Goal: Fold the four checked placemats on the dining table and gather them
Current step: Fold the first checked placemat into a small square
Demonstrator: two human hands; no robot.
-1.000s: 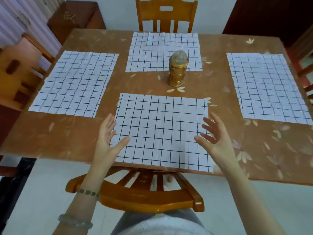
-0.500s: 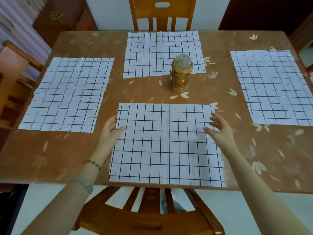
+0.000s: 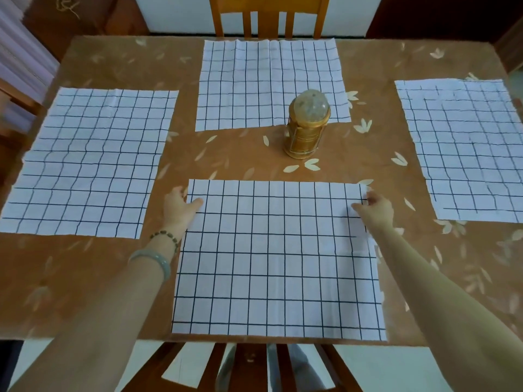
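Note:
Four white placemats with black checks lie flat on the brown dining table (image 3: 85, 281): the near placemat (image 3: 277, 258) in front of me, the left placemat (image 3: 90, 162), the far placemat (image 3: 263, 80) and the right placemat (image 3: 464, 148). My left hand (image 3: 179, 206) is at the near placemat's far left corner, thumb on top of the cloth and fingers at its edge. At the far right corner, my right hand (image 3: 375, 209) pinches the cloth the same way. The near placemat still lies flat.
A gold lantern (image 3: 307, 128) stands in the middle of the table, just beyond the near placemat and overlapping the far one's near edge. Wooden chairs stand at the far side (image 3: 268, 15) and under the near edge (image 3: 254, 369).
Both hands moved forward from hovering over the near placemat's sides to its two far corners and closed on them. The camera leaned in over the table.

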